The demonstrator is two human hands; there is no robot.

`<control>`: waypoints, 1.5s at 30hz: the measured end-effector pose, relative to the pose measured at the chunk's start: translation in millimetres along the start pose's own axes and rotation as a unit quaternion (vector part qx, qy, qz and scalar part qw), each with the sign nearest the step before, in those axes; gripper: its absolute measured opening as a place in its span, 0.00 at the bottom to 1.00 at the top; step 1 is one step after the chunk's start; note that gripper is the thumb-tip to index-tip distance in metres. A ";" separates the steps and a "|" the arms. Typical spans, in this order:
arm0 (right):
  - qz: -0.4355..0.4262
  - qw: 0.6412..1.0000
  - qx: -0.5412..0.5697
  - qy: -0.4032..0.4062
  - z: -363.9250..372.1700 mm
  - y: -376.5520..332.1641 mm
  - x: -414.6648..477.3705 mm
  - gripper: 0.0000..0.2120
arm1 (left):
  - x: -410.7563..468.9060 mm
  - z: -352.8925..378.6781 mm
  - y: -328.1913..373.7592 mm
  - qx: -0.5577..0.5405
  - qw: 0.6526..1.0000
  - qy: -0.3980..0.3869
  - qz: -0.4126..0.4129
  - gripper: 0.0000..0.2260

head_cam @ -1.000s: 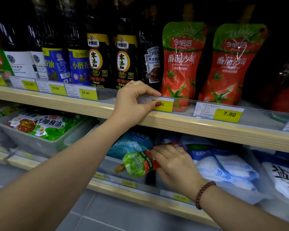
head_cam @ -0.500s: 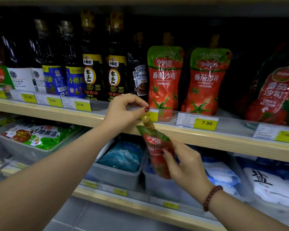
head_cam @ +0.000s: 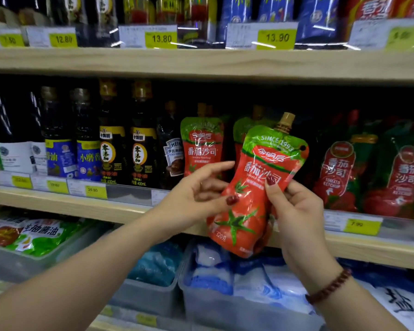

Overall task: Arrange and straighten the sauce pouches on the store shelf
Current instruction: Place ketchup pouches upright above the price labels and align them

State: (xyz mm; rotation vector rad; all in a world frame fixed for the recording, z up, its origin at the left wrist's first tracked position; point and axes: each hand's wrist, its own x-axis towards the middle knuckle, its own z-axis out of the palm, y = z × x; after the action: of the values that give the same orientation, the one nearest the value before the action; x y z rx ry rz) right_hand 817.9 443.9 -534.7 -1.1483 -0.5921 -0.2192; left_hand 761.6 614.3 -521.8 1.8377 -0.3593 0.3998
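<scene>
She has a red tomato-ketchup pouch [head_cam: 253, 187] up in both hands, in the air just in front of the middle shelf's front edge [head_cam: 120, 211], spout cap tilted up and to the right. The right hand [head_cam: 299, 216] pinches its right side, thumb on the printed face; the left hand [head_cam: 196, 194] steadies the left side, thumb against the front and the other fingers [head_cam: 215, 167] spread loosely behind. Two matching pouches [head_cam: 201, 144] stand upright on the shelf behind it, next to dark bottles [head_cam: 141, 139]. The risk, I'd say, is in setting it back: the soft, bulging bottom may not sit flat, so it could slump forward over the edge, or nudge the standing pouches over.
</scene>
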 end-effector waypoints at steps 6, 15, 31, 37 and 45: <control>0.018 1.000 -0.021 0.015 -20.4 -7.8 7.0 0.08 | 12.0 23.3 4.5 0.033 0.994 -0.106 0.019 0.40; -0.012 0.990 -0.127 -0.063 -32.8 -18.9 23.9 0.08 | 25.0 30.1 1.0 0.017 0.998 -0.030 0.051 0.41; -0.175 0.767 -0.615 -0.038 -76.6 27.9 16.0 0.09 | 62.8 23.8 3.4 0.023 0.996 0.062 0.060 0.43; -0.185 0.764 -0.618 -0.031 -77.2 32.3 15.6 0.08 | 71.6 21.4 -6.1 0.029 0.996 0.062 0.052 0.43; -0.188 0.763 -0.618 -0.023 -77.4 34.7 13.6 0.10 | 78.6 23.9 -16.4 0.052 0.995 0.037 0.079 0.43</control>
State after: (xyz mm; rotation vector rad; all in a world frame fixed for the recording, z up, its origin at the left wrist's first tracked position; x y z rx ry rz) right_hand 870.3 390.1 -576.2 -2.3100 -0.7226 -1.0485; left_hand 841.3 592.7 -507.6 1.8957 -0.4418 0.6032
